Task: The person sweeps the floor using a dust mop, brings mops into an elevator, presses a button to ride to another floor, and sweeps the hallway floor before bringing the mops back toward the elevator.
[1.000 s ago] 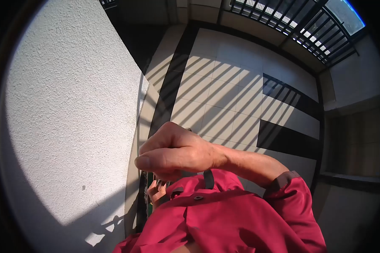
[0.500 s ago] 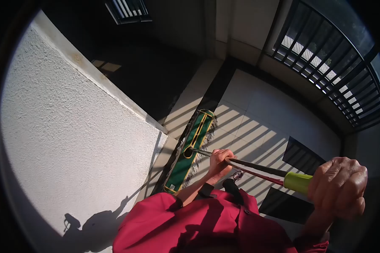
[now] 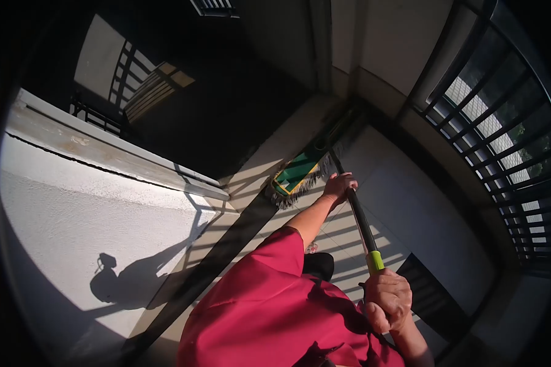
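A flat dust mop [image 3: 299,172] with a green top, yellow trim and grey fringe lies on the floor ahead; its far half is in shadow. My left hand [image 3: 339,187] is wrapped round the lower part of the dark mop handle [image 3: 361,221], arm stretched forward. Nearer to me, my right hand [image 3: 387,300] is closed round the handle's top end, just behind the lime-green grip section [image 3: 374,262]. The handle slopes from the mop head back toward my body.
A low white wall [image 3: 104,208] with a ledge stands on the left, bearing my shadow. A barred railing [image 3: 502,128] curves along the right. Striped shadows and a dark floor panel [image 3: 433,296] mark the pale tiles. Beyond the wall is a dark area.
The mop head has slid forward, away from me, toward the far corner. My left arm reaches further out, and my right hand has swung inward and closer to my body. The view has turned.
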`<state>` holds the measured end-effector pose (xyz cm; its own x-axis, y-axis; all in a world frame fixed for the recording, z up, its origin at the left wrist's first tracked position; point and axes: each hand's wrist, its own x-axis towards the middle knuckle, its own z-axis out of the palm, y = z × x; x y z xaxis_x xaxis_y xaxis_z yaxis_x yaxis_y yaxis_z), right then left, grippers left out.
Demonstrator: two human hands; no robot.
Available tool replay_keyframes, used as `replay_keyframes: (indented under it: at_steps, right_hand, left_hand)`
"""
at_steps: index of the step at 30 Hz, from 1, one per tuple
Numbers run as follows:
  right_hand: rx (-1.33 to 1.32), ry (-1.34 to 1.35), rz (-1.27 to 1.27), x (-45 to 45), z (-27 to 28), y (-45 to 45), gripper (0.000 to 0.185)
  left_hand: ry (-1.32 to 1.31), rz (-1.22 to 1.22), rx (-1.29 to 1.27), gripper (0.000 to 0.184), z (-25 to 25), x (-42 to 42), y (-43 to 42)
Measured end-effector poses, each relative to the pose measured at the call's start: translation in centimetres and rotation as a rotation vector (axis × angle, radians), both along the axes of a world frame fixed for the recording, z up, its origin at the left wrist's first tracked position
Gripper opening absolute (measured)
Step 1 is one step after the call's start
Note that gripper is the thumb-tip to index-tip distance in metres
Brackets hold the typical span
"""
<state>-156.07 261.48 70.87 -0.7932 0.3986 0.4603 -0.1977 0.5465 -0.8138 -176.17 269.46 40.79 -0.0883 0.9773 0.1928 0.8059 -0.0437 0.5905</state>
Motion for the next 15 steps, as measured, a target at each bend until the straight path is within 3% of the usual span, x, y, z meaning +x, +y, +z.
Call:
replay_keyframes:
  at_steps: [4, 8, 10, 12, 13, 14, 15]
  right_hand:
    - [-0.019, 0.113, -0.104, 1.3, -1.9, 6.4, 0.017]
    - [-0.2, 0.227, -0.196, 4.9, -1.2, 13.9, 0.024]
    - [-0.289, 0.251, -0.188, 6.9, -1.5, 17.6, 0.026]
    - [-0.394, 0.055, -0.284, 9.9, -1.8, 20.0, 0.028]
    - [-0.433, 0.253, -0.267, 10.0, -1.8, 21.6, 0.029]
    - [-0.499, 0.233, -0.377, 11.6, -1.6, 23.1, 0.032]
    - [-0.621, 0.282, -0.458, 13.6, -1.6, 24.5, 0.033]
  left_hand:
    - [-0.024, 0.042, 0.04, 0.005, 0.6, 0.1, 5.2]
    - [-0.265, -0.116, 0.052, 0.011, 1.2, 1.6, 11.2]
    - [-0.307, 0.041, 0.128, 0.007, -3.2, 1.7, 14.4]
    - [-0.403, 0.067, -0.056, 0.015, -3.8, 1.9, 16.1]
    - [-0.289, 0.001, -0.203, 0.013, -3.6, 2.3, 17.2]
    - [-0.58, 0.089, -0.424, 0.008, -6.9, 2.8, 18.8]
    - [-0.44, 0.089, -0.466, 0.004, -6.4, 4.6, 20.1]
